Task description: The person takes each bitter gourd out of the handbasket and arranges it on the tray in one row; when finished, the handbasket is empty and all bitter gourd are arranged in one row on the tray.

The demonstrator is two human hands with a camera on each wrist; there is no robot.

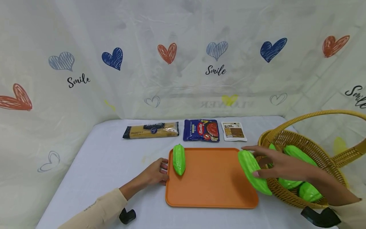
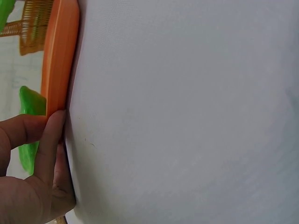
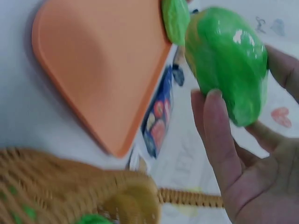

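Note:
In my right hand (image 1: 274, 163) I grip a bright green bitter melon (image 1: 253, 171), thumb on one side and fingers on the other. It hangs over the right edge of an orange tray (image 1: 211, 178). The right wrist view shows this bitter melon (image 3: 229, 60) end-on between thumb and fingers. My left hand (image 1: 158, 171) pinches the tray's left rim (image 2: 60, 60), thumb at the top edge and fingers against the outer side. Another bitter melon (image 1: 179, 160) lies lengthwise inside the tray, close to that left rim.
A wicker basket (image 1: 340, 178) with a tall handle stands right of the tray, holding several more green bitter melons (image 1: 310, 192). Along the back of the white-covered table lie a spaghetti pack (image 1: 151, 130), a blue Barilla pouch (image 1: 201, 130) and a small white packet (image 1: 233, 131).

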